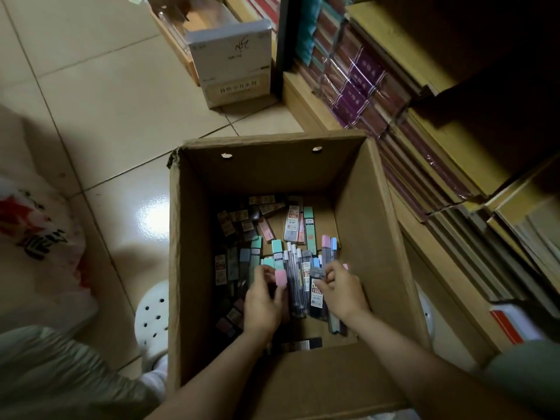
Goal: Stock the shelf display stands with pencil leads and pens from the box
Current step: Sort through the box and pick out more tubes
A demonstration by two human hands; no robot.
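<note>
Both forearms hide part of the box's (357,204) jumbled lead cases (292,227).

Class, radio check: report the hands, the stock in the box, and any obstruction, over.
Left hand grips pink-capped case. Right hand pinches grey-topped lead case. Both inside cardboard box, loose lead cases remaining. No obstruction seen.

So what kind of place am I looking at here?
Probably a stationery or book shop: shelves packed with wrapped notebooks, and a box of pencil leads on the tiled floor.
</note>
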